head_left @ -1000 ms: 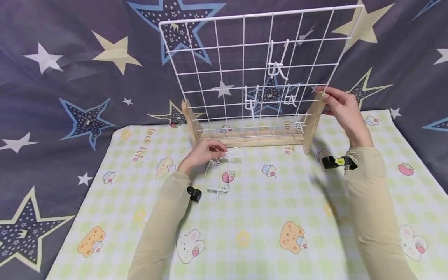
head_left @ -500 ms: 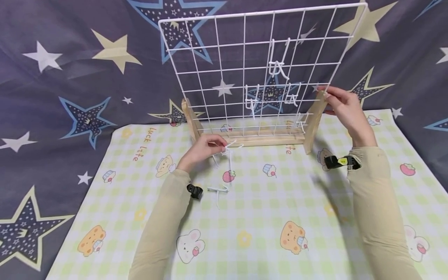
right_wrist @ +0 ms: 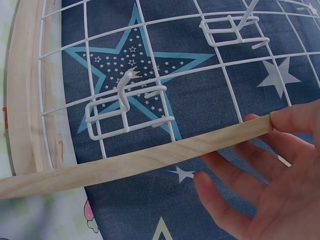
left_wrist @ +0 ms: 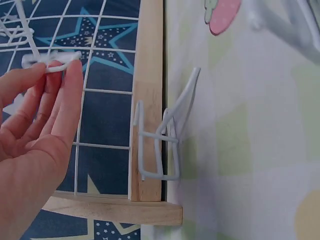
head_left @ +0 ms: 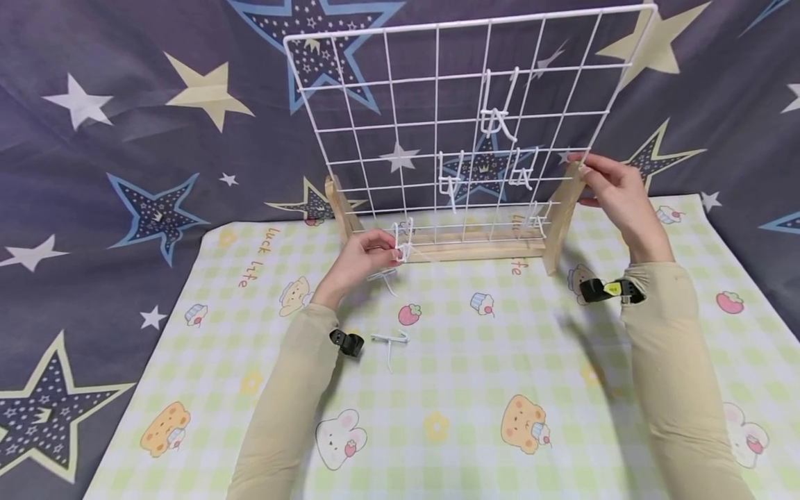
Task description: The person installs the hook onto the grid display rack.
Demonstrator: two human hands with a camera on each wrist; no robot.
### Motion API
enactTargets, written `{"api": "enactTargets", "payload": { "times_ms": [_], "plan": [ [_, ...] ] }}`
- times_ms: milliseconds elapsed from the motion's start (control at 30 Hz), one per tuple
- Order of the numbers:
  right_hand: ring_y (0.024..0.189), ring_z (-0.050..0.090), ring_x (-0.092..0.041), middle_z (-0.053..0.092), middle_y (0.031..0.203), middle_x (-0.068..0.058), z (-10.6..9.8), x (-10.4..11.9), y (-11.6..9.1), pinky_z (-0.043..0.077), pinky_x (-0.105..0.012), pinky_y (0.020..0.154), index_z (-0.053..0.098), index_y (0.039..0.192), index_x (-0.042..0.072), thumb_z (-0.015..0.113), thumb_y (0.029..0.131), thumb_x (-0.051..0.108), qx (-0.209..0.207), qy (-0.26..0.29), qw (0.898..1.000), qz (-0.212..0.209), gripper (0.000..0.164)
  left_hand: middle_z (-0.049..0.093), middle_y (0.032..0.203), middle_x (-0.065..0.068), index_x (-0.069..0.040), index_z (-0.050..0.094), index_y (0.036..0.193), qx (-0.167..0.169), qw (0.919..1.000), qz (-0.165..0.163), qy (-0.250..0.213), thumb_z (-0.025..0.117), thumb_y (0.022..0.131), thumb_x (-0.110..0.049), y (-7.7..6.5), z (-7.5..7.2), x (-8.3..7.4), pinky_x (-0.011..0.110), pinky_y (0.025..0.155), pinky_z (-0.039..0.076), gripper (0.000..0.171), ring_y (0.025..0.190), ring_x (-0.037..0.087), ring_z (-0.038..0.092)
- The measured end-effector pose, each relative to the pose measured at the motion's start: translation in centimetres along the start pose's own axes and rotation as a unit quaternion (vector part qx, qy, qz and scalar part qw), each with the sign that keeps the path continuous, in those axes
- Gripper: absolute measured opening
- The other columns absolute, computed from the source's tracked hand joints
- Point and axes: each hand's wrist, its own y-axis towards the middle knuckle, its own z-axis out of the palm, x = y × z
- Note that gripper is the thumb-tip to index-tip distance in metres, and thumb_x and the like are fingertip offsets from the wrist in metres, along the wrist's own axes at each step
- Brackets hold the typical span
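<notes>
Across the top and down both sides of the head view: dark star-print backdrop [head_left: 137, 153], biggest thing here. Checked tablecloth [head_left: 462, 375] fills the lower frame, green and white, cartoon prints. White wire grid [head_left: 435, 124] at upper centre to upper right, standing in the wooden stand. Beige sleeves [head_left: 659, 354] come up from the bottom edge, one lower left of centre, one lower right. Wooden stand [head_left: 475, 248] sits mid-frame: low base bar, one upright at each end.

Right hand [head_left: 619, 201], right of centre: grasping the top of the right-end upright [head_left: 561, 219], thumb on one side, fingers on the other. Left hand [head_left: 359, 260], just left of centre: pinching a white hook [head_left: 403, 250] between thumb and fingertips, at the grid's lower left. Can't tell if that hook touches the wires. Black wrist device [head_left: 347, 343] on the left wrist, another [head_left: 609, 290] on the right.

Four more hooks on the grid, all right of its middle: top hook [head_left: 494, 118], two side by side below ( [head_left: 448, 182] and [head_left: 521, 175]), low hook [head_left: 536, 221] near the bottom right. Two loose ones lie on the cloth: near hook [head_left: 390, 339] below centre, far hook [head_left: 382, 276] just below the left hand.
</notes>
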Motion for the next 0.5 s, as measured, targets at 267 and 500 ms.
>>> {"api": "enactTargets", "payload": {
  "times_ms": [267,500],
  "plan": [
    [0.098,0.060,-0.008,0.064,0.121,0.002,0.09,0.05,-0.16,0.053,-0.014,0.073,0.062,0.132,0.017,0.050,0.101,0.025,-0.005,-0.014,1.000,0.003,0.034,0.069,0.083,0.008,0.013,0.058,0.096,-0.015,0.9997,0.005,0.021,0.061,0.087,0.011,-0.05,-0.08,0.12,0.038,0.080,0.058,0.009,0.075,0.013,0.066],
    [0.099,0.059,-0.008,0.063,0.122,0.003,0.09,0.01,-0.17,0.053,-0.014,0.072,0.061,0.133,0.017,0.050,0.101,0.026,-0.005,-0.018,1.000,0.005,0.035,0.065,0.089,0.013,0.020,0.053,0.102,-0.030,0.9992,0.025,-0.007,0.058,0.086,0.017,-0.08,-0.12,0.18,0.030,0.079,0.058,0.017,0.080,0.020,0.065]
  ]
}}
